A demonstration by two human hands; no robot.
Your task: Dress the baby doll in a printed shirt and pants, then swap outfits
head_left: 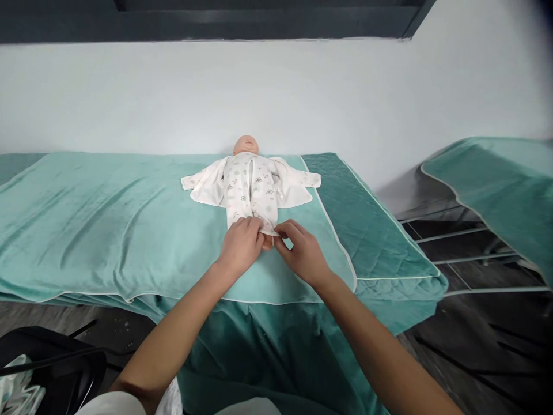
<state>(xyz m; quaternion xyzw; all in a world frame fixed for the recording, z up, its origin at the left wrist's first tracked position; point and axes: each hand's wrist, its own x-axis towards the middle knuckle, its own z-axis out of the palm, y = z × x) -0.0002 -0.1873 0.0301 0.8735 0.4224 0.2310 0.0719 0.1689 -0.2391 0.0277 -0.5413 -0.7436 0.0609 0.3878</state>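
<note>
A baby doll [246, 144] lies on its back, head toward the wall. White printed baby pants [253, 184] lie over its front, up to near the neck. Under them a white baby jacket [294, 183] is spread open, sleeves out to both sides. At the near end of the pants, my left hand [244, 242] is closed at the hem, its fingertips partly hidden. My right hand [300, 248] pinches the right corner of the same hem between thumb and fingers. A bit of the doll's foot [268, 242] shows below the hem, between my hands.
A light green blanket [108, 230] covers most of the bed, with a darker quilted cover [367, 225] at the right. At lower left stands a black chair [52, 357] with folded cloth on it. A metal frame [470, 259] with a green cover stands at the right.
</note>
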